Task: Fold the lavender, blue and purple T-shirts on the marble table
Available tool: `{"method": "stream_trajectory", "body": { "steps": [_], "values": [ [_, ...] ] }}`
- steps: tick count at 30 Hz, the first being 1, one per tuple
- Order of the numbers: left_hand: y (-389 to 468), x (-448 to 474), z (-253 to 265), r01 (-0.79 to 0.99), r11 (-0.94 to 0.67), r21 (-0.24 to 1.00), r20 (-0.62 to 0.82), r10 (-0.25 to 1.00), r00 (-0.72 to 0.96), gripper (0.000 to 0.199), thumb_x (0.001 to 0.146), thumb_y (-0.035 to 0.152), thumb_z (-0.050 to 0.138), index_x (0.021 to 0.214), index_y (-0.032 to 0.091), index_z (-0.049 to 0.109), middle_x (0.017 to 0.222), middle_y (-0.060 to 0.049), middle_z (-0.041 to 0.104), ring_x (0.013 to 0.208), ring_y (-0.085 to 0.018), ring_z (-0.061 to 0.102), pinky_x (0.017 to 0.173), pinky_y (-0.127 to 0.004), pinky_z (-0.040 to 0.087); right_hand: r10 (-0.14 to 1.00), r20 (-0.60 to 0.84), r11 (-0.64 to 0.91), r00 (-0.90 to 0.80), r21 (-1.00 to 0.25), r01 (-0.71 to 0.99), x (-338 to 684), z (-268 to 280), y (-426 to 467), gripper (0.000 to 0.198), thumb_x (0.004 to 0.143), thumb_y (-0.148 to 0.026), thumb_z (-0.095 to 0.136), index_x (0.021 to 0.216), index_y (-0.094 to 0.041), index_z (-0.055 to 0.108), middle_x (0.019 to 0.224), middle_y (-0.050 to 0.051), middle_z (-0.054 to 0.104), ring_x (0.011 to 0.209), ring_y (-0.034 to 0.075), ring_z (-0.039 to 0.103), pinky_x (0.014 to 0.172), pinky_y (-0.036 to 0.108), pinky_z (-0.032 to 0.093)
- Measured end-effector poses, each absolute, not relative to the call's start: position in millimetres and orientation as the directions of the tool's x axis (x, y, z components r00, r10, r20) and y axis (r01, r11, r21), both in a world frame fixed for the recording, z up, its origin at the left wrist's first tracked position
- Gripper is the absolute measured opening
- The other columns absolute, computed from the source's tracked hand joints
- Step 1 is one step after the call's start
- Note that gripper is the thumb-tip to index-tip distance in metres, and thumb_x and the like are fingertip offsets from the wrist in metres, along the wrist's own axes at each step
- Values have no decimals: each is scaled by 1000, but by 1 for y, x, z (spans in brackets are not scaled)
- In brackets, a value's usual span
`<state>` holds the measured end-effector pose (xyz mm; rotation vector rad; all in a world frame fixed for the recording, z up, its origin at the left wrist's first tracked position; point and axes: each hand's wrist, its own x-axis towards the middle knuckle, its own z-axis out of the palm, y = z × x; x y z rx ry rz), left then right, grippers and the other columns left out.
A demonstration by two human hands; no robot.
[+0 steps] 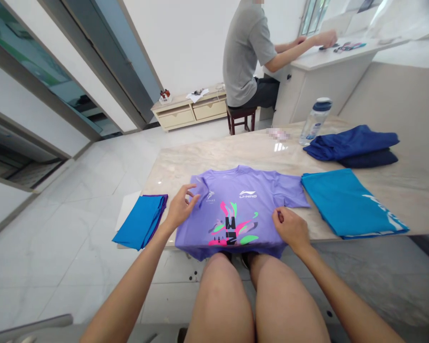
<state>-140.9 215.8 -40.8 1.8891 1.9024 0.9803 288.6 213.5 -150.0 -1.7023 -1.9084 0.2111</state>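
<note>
A purple T-shirt (236, 200) with a colourful print lies front up on the marble-look table, its hem hanging over the near edge. Beside its left sleeve, which is partly folded inward, my left hand (180, 206) has thumb and fingers apart, the fingertips just over the cloth. My right hand (292, 228) is closed at the shirt's right side, below the spread right sleeve, with the fingers curled on the fabric there.
Folded blue garments lie left (137, 221) and right (353, 202) of the shirt. Behind on the right are dark blue clothing (350, 145) and a clear water bottle (315, 123). Beyond the table (186, 155), a person in grey (245, 55) sits at a white desk (314, 59).
</note>
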Motion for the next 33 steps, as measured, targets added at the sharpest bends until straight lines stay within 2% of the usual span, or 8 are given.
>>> {"method": "stream_trajectory", "body": {
  "steps": [4,11,16,19,22,26,29,33],
  "values": [
    [223,-135,-48,744,-28,668,254,948,-192,31,107,35,52,130,19,64,133,-14,74,102,-20,72,80,-30,59,958,284,170,-33,-475,864,288,-148,213,34,105,-36,48,93,-18,74,76,7,69,70,20,59,66,31,29],
    [265,-140,-49,911,-115,396,26,993,114,19,99,24,62,115,20,72,121,-11,77,107,-24,72,104,-40,57,958,284,168,-31,-470,866,286,-146,213,33,106,-34,49,94,-18,75,77,7,71,70,19,60,65,31,29],
    [231,-133,-58,942,25,335,49,998,-44,23,103,36,67,119,20,68,114,-12,75,102,-28,73,90,-38,57,958,284,171,-34,-477,862,289,-148,212,31,106,-33,50,94,-18,75,76,7,70,70,19,61,66,31,29],
    [175,-138,-79,923,117,366,93,983,-161,41,100,50,73,127,21,65,119,-12,74,108,-30,73,93,-40,57,966,257,145,-19,-479,866,291,-150,211,30,105,-34,53,93,-18,75,74,6,70,68,19,60,65,31,28],
    [132,-142,-100,896,192,401,57,971,-233,50,94,48,81,133,21,64,124,-13,74,117,-33,72,99,-42,57,969,246,105,21,-488,867,282,-141,221,27,106,-34,54,106,-18,77,82,6,74,72,20,62,66,30,29],
    [117,-142,-109,833,286,474,66,932,-357,32,98,35,71,127,22,66,116,-11,73,107,-30,73,94,-41,57,960,241,247,-145,-478,843,224,-110,260,27,107,-32,57,121,-18,74,103,10,77,99,26,68,79,31,41],
    [122,-139,-107,795,324,512,33,918,-396,19,100,27,63,119,23,68,105,-7,74,102,-28,73,91,-39,56,939,90,336,-332,-450,828,156,-88,295,31,108,-37,63,120,-13,76,120,17,76,118,31,65,100,38,48],
    [132,-138,-107,813,290,504,62,927,-369,30,97,20,64,127,23,68,115,-10,74,108,-29,72,93,-40,56,942,-204,177,-267,-375,910,82,-76,329,61,105,-64,67,128,-9,77,146,27,67,142,42,56,115,50,45]
  ]
}}
